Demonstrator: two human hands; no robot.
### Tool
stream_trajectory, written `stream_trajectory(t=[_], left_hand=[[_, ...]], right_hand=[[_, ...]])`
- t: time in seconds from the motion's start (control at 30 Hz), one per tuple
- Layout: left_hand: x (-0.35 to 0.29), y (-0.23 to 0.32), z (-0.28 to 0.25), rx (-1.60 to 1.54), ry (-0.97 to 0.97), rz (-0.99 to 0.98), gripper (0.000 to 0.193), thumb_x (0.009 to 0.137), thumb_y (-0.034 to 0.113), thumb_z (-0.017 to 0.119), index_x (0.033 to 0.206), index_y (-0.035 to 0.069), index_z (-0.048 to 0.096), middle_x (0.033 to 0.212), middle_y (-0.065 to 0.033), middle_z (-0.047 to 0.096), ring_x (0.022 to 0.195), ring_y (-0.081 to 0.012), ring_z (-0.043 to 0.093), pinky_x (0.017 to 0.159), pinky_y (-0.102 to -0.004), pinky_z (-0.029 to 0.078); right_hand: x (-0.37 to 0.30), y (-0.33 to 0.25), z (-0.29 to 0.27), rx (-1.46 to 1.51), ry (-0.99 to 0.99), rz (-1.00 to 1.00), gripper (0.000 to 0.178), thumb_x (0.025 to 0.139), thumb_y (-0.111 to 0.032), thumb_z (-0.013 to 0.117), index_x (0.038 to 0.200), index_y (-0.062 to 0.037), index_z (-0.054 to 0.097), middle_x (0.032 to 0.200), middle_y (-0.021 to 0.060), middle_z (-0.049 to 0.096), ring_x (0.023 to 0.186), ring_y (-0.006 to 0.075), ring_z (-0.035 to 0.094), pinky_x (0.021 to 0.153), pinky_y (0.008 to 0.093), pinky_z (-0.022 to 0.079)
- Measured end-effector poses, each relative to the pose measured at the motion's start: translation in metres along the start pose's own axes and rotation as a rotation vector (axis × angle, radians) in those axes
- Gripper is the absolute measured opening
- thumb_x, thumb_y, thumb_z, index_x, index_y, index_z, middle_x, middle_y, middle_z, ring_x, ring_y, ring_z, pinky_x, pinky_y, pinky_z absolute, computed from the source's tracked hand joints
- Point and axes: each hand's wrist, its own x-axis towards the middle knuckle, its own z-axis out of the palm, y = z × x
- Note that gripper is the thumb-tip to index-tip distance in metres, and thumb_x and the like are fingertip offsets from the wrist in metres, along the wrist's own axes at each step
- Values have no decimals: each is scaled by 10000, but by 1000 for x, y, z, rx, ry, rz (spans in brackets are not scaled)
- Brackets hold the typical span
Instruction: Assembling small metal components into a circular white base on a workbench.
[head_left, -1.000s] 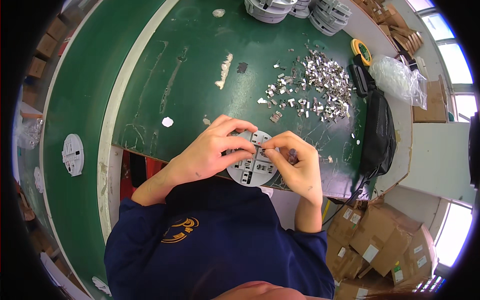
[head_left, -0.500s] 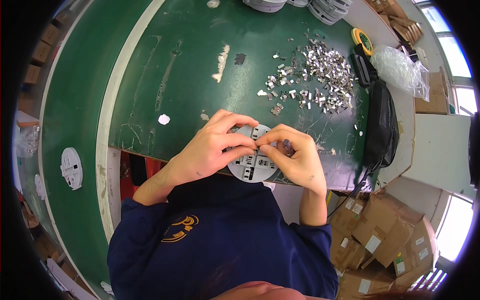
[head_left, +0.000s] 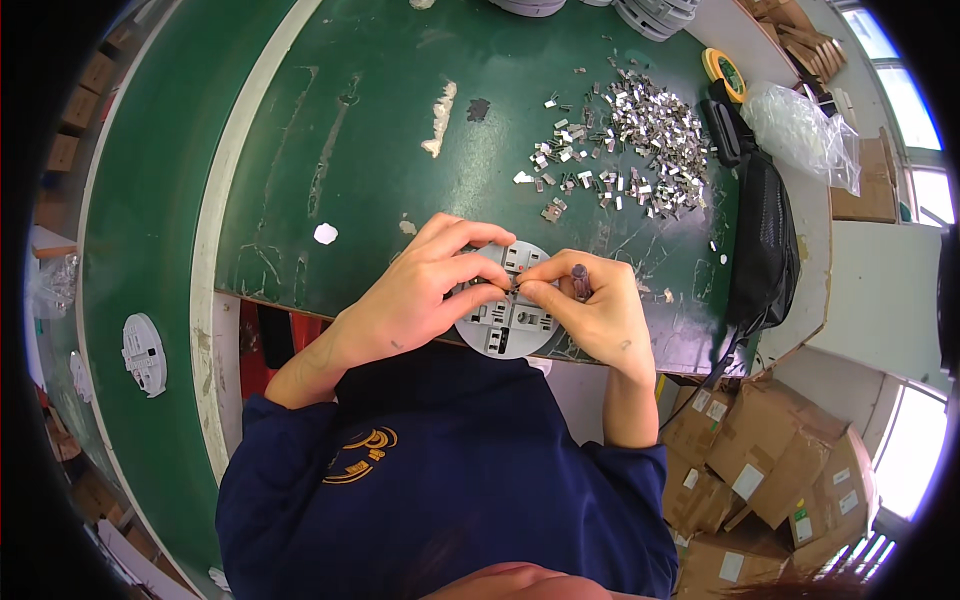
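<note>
A round grey plastic base (head_left: 512, 345) with slots and raised compartments lies at the table's front edge, between my hands. My left hand (head_left: 415, 295) reaches over its left side, thumb and index finger pinched together near the middle of the base; what they hold is too small to make out. From the right, my right hand (head_left: 600, 315) meets it there, thumb and index fingertips also pinched. A dark purplish, translucent tool handle (head_left: 580, 280) sticks up from between the right hand's fingers; the rest of that tool is hidden. The fingers cover part of the base.
Beyond my right hand spreads a heap of small shiny metal clips (head_left: 655, 140). A black bag (head_left: 765, 250), a yellow tape roll (head_left: 724, 72) and clear plastic wrap (head_left: 800, 130) lie along the right side. Grey round parts (head_left: 655, 18) are stacked at the back; another round base (head_left: 145, 355) lies far left.
The tool handle in my right hand stands more upright, and the right fingertips have shifted slightly at the middle of the base. Both hands stay pinched there.
</note>
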Motion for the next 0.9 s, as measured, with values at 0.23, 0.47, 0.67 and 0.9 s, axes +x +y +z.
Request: stream_trajectory(t=[0.23, 0.47, 0.67, 0.9], left_hand=[[-4, -2, -1, -5, 21, 5, 125, 812, 50, 760, 926, 42, 707, 1245, -76, 632, 1093, -252, 553, 876, -350, 490], [-7, -2, -1, -13, 49, 1, 145, 801, 38, 768, 925, 36, 692, 1229, -83, 639, 1063, -257, 580, 866, -352, 489], [-7, -3, -1, 5, 62, 21, 158, 800, 35, 768, 933, 29, 682, 1226, -86, 640, 1055, -266, 583, 864, -361, 489], [-6, -3, -3, 12, 48, 32, 156, 807, 31, 758, 942, 29, 680, 1226, -95, 640, 1068, -272, 585, 876, -362, 490]], right_hand=[[-6, 1, 7, -192, 32, -288, 84, 825, -8, 754, 904, 4, 729, 813, 59, 696, 594, 98, 540, 521, 231, 399], [-11, 10, 20, -311, 154, -518, 107, 826, 18, 745, 921, 0, 699, 851, 102, 690, 659, 211, 657, 555, 309, 506], [-11, 11, 28, -450, 207, -585, 131, 844, 26, 724, 965, 0, 680, 882, 115, 672, 701, 279, 684, 586, 363, 540], [-15, -11, 27, -719, 28, -538, 250, 773, 86, 645, 1013, 20, 614, 875, 137, 572, 676, 314, 644, 574, 394, 529]])
